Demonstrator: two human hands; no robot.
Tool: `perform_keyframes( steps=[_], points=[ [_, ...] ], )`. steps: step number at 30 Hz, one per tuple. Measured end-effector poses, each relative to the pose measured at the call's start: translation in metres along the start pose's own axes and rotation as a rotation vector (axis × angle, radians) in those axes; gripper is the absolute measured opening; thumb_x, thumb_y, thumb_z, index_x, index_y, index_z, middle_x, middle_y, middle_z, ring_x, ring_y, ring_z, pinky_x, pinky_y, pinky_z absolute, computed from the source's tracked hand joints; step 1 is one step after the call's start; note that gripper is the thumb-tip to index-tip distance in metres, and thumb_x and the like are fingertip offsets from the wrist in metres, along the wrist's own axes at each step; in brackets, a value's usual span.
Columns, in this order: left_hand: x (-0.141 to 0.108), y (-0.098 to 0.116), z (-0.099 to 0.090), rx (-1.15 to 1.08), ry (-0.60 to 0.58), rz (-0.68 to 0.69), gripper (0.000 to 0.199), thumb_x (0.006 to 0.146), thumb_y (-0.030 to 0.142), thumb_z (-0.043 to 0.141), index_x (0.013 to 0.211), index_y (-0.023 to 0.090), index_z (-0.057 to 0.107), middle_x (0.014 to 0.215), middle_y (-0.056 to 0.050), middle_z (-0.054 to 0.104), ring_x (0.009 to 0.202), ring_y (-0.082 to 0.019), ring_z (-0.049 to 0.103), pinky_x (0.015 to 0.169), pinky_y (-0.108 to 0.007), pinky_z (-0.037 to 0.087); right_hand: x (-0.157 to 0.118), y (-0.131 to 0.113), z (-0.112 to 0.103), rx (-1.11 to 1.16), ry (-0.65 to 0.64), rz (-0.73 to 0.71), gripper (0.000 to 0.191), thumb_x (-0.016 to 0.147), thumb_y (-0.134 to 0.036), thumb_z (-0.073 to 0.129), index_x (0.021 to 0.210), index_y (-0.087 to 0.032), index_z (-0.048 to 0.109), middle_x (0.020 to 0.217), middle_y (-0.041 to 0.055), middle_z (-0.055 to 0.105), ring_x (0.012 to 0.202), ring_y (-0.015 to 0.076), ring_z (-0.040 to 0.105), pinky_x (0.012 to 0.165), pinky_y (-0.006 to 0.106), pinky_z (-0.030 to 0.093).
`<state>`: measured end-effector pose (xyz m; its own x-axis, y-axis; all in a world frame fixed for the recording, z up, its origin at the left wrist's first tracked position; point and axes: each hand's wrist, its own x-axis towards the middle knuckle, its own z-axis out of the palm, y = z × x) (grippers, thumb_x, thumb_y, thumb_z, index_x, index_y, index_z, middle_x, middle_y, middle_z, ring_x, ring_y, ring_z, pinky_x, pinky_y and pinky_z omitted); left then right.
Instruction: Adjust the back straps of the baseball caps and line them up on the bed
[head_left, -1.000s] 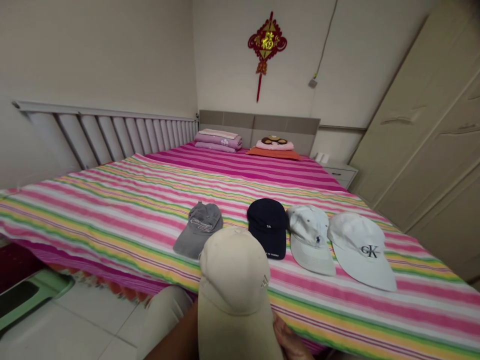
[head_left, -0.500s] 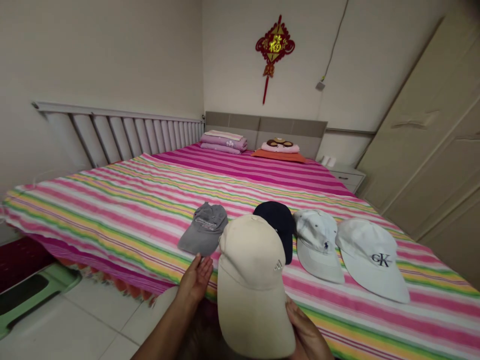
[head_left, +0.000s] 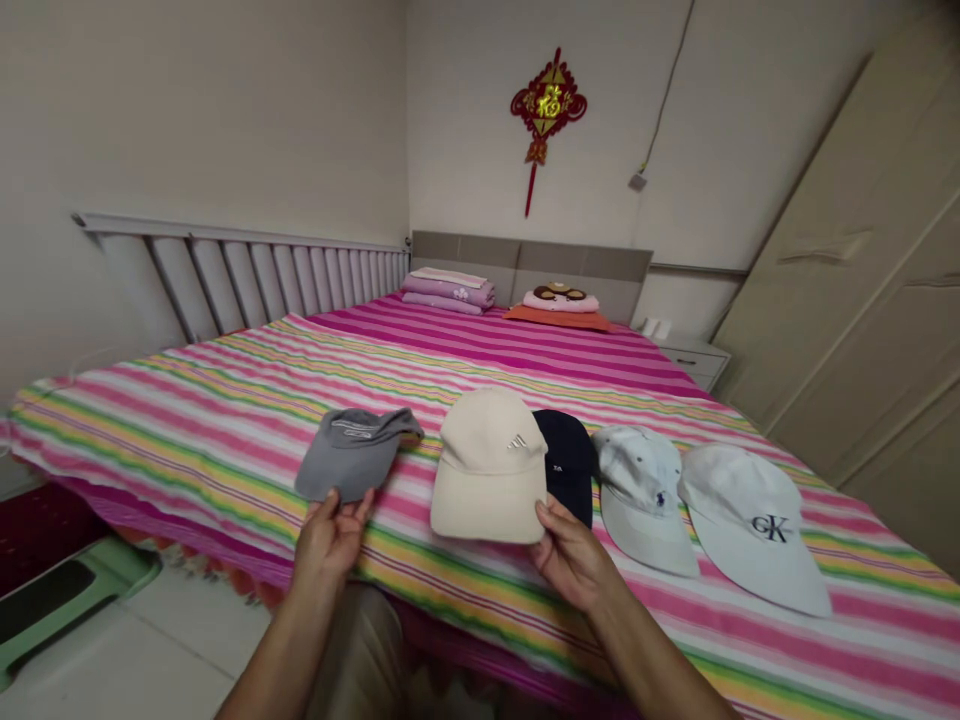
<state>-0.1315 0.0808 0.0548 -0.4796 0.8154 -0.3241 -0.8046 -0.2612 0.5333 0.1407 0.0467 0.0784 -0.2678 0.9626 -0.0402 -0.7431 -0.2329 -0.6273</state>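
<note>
Left hand (head_left: 330, 538) holds the grey cloth cap (head_left: 346, 462) by its curved brim.
Right hand (head_left: 570, 555) pinches the smooth, domed cream cap (head_left: 489, 465); beyond these fingers lies a navy cap (head_left: 568, 450).

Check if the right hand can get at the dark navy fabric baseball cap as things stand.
Probably not freely: the right hand pinches the brim of the cream fabric baseball cap, which hides part of the dark navy cap from this view.
</note>
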Motion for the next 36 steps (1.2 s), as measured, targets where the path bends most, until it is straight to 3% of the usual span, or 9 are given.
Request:
perform_keyframes(
  steps=[3,7,15,18,22,29,36],
  points=[
    [0.000,0.021,-0.006,-0.069,0.014,0.081,0.029,0.081,0.003,0.038,0.067,0.022,0.054,0.062,0.008,0.062,0.074,-0.008,0.060,0.098,-0.046,0.033,0.033,-0.001,0.003,-0.023,-0.008,-0.006,0.028,0.066,-0.008,0.066,0.091,-0.017,0.059,0.072,-0.0005,0.070,0.052,0.0092,0.061,0.042,0.016,0.045],
    [-0.002,0.038,-0.019,-0.085,0.028,0.078,0.031,0.084,0.008,0.034,0.067,0.022,0.057,0.072,0.005,0.067,0.087,-0.009,0.060,0.100,-0.040,0.032,0.077,0.001,0.001,-0.046,-0.002,-0.017,0.026,0.066,-0.009,0.066,0.089,-0.017,0.058,0.068,-0.0011,0.069,0.051,0.0096,0.060,0.040,0.016,0.043],
    [-0.005,0.039,-0.043,-0.066,0.040,0.030,0.033,0.082,0.009,0.036,0.075,0.026,0.063,0.083,0.006,0.069,0.091,-0.009,0.059,0.103,-0.038,0.028,0.136,0.017,-0.015,-0.070,0.120,-0.031,0.015,0.081,-0.016,0.052,0.096,-0.013,0.054,0.073,-0.0011,0.060,0.050,0.0070,0.055,0.040,0.017,0.043],
    [-0.005,0.034,-0.048,-0.044,0.033,0.005,0.033,0.083,0.010,0.035,0.080,0.026,0.064,0.084,0.006,0.069,0.083,-0.009,0.061,0.095,-0.032,0.040,0.141,0.030,-0.028,-0.068,0.210,-0.020,0.015,0.084,-0.020,0.050,0.096,-0.013,0.053,0.075,-0.0010,0.057,0.051,0.0063,0.052,0.041,0.018,0.043],
    [-0.005,0.030,-0.049,-0.035,0.012,-0.005,0.034,0.084,0.010,0.034,0.081,0.026,0.064,0.081,0.004,0.069,0.073,-0.010,0.062,0.072,-0.025,0.053,0.136,0.053,-0.044,-0.070,0.351,0.008,0.017,0.084,-0.022,0.050,0.098,-0.014,0.052,0.080,0.0002,0.056,0.055,0.0074,0.052,0.045,0.020,0.045],
    [-0.010,0.024,-0.045,-0.089,-0.006,-0.051,0.035,0.084,0.008,0.032,0.075,0.022,0.062,0.080,0.002,0.069,0.069,-0.011,0.063,0.062,-0.026,0.055,0.129,0.069,-0.055,-0.091,0.557,0.125,0.022,0.084,-0.026,0.049,0.102,-0.014,0.051,0.091,0.0037,0.057,0.068,0.0120,0.057,0.055,0.027,0.049],
    [-0.020,0.020,-0.040,-0.088,-0.075,-0.054,0.037,0.083,0.005,0.029,0.077,0.020,0.062,0.082,-0.001,0.069,0.068,-0.012,0.062,0.060,-0.028,0.055,0.117,0.064,-0.050,-0.114,0.566,0.187,0.020,0.083,-0.025,0.050,0.100,-0.014,0.053,0.089,0.0031,0.058,0.066,0.0114,0.057,0.054,0.026,0.049]
  ],
)
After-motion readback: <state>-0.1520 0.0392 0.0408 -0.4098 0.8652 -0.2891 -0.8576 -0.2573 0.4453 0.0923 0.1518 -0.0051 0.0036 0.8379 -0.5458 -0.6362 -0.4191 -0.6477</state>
